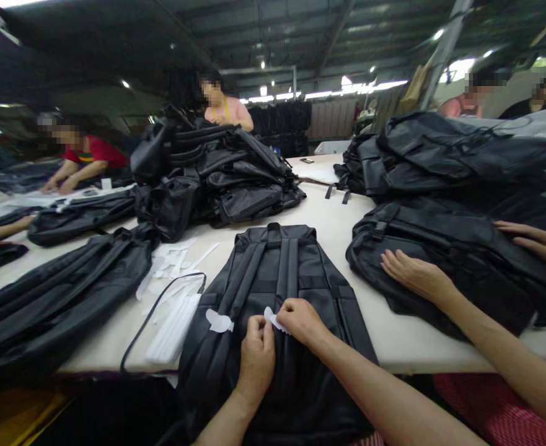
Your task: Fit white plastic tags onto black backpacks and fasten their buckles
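Observation:
A black backpack (266, 263) lies strap side up before me, its lower part reaching past the table's front edge. My left hand (258, 353) and my right hand (303, 321) meet over the right shoulder strap (290, 272). Both pinch a small white paper piece (271, 317) at that strap; part of it is hidden by the fingers. On the left strap sits another white paper piece (219, 321), standing out to both sides of it.
White paper strips (175, 328) and a thin black cord (136, 341) lie left of the backpack. Piles of black backpacks (235, 167) stand behind and at right (440, 155). A neighbour's hand (416, 275) rests on another backpack (463, 266). Other people stand farther back.

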`<state>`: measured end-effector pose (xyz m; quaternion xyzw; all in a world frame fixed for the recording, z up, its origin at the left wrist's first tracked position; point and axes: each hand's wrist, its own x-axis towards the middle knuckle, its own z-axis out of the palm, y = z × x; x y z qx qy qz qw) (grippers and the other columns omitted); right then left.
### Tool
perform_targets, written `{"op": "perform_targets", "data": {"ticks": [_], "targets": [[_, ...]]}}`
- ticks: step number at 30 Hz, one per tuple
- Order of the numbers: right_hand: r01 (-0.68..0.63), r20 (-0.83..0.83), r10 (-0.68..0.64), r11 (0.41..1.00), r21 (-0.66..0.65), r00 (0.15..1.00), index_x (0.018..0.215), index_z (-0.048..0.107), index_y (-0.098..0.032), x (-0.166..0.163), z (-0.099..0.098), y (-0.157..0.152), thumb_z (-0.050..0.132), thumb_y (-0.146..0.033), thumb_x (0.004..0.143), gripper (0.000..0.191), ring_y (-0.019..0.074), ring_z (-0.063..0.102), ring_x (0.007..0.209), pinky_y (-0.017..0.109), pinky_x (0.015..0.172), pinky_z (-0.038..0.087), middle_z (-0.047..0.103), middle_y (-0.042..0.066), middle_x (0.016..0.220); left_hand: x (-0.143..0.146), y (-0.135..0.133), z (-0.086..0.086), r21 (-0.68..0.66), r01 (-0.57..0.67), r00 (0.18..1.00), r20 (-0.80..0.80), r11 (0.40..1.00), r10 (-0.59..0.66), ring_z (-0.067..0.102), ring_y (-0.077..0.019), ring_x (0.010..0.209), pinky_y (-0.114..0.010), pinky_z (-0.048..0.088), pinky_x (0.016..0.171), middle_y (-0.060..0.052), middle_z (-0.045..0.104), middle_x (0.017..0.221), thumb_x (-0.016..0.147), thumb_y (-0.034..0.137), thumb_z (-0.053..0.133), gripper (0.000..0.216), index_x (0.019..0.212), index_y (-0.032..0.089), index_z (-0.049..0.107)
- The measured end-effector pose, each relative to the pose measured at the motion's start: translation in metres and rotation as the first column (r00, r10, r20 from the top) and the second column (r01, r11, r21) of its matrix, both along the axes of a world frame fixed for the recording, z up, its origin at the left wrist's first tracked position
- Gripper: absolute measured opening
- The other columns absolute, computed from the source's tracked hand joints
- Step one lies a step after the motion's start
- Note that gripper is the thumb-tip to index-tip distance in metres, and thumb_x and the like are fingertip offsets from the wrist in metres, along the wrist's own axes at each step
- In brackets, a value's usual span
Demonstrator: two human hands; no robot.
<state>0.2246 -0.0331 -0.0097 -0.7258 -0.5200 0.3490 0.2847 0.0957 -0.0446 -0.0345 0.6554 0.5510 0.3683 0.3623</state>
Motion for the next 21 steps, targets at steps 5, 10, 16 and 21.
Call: {"op": "perform_targets", "data": {"ticks": [5, 10, 16, 21], "targets": [[-0.064, 0.063, 0.068, 0.996, -0.061, 0.996, 0.064, 0.068, -0.018, -0.001, 0.009, 0.005, 0.051, -0.022, 0.062, 0.017, 0.0120, 0.054, 0.062, 0.020, 0.051, 0.031, 0.064, 0.001, 0.064, -0.002, 0.000, -0.004, -0.029, -0.005, 1.000, -0.014, 1.000, 0.004, 0.060, -0.0196, 0.064, -0.028, 0.040, 0.061, -0.001, 0.062, 0.067, 0.085, 0.033, 0.039, 0.015, 0.089, 0.021, 0.047], [-0.085, 0.067, 0.090, 0.993, -0.080, 0.994, 0.060, 0.068, -0.018, -0.001, 0.012, 0.007, 0.052, -0.022, 0.060, 0.016, 0.0126, 0.053, 0.058, 0.021, 0.051, 0.030, 0.062, 0.001, 0.059, -0.003, 0.001, -0.003, -0.007, 0.009, 1.000, 0.017, 1.000, -0.009, 0.061, -0.0193, 0.072, -0.028, 0.041, 0.065, -0.003, 0.064, 0.078, 0.087, 0.036, 0.038, 0.019, 0.092, 0.020, 0.048], [-0.053, 0.069, 0.055, 0.998, -0.026, 0.996, 0.055, 0.065, -0.016, -0.004, 0.005, 0.011, 0.050, -0.021, 0.059, 0.016, 0.0131, 0.052, 0.057, 0.021, 0.048, 0.029, 0.060, 0.002, 0.056, -0.002, 0.001, -0.007, 0.028, 0.018, 0.997, 0.075, 0.999, -0.020, 0.061, -0.0193, 0.075, -0.028, 0.042, 0.068, -0.003, 0.063, 0.079, 0.087, 0.037, 0.037, 0.021, 0.089, 0.021, 0.049], [-0.047, -0.015, 0.047, 0.999, 0.015, 0.999, 0.049, 0.061, -0.015, -0.008, -0.017, 0.012, 0.049, -0.017, 0.058, 0.014, 0.0126, 0.052, 0.051, 0.022, 0.043, 0.026, 0.054, 0.000, 0.047, -0.009, 0.002, -0.015, -0.008, -0.010, 0.995, 0.102, 1.000, 0.011, 0.060, -0.0186, 0.067, -0.030, 0.045, 0.060, -0.003, 0.063, 0.073, 0.087, 0.039, 0.040, 0.022, 0.089, 0.022, 0.055]]}}
